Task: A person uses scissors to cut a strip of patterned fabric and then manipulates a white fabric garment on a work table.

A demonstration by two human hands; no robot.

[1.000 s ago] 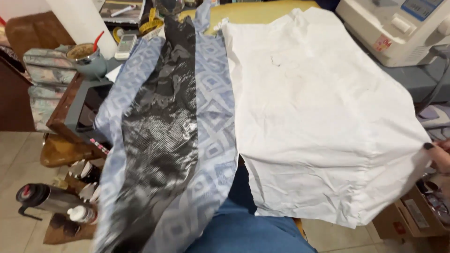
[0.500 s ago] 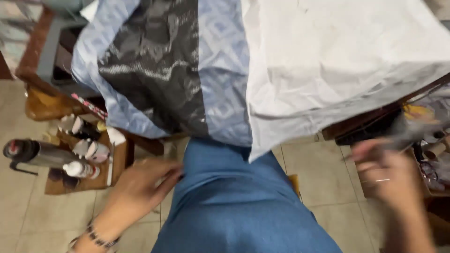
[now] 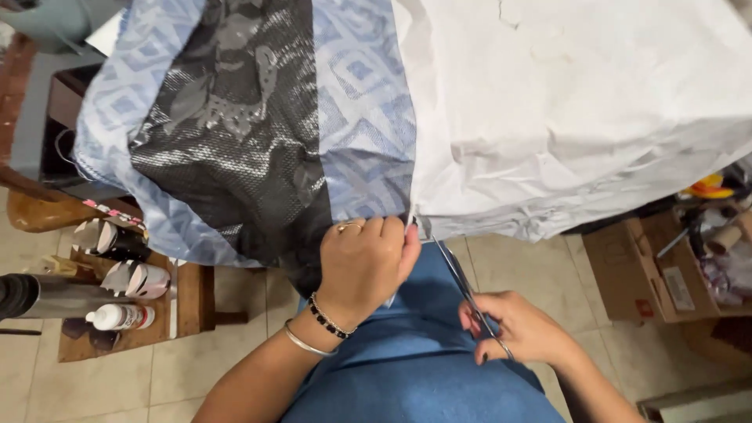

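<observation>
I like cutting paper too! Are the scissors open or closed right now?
Closed, or nearly: the scissors in the right hand show as one thin line, with no gap visible between the blades, tips at the white fabric edge.

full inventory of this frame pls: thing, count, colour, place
white cloth: 1, white, upper right, hanging over table edge
patterned cloth: 1, blue and white, upper left to centre
mesh fabric: 1, black, on the patterned cloth
scissors: 1, metal, centre, tips at the cloth edge
bottle: 1, white, low shelf left
cardboard box: 1, brown, floor right
left hand: grips the cloth edge, ring, two bracelets
right hand: holds the scissors
</observation>
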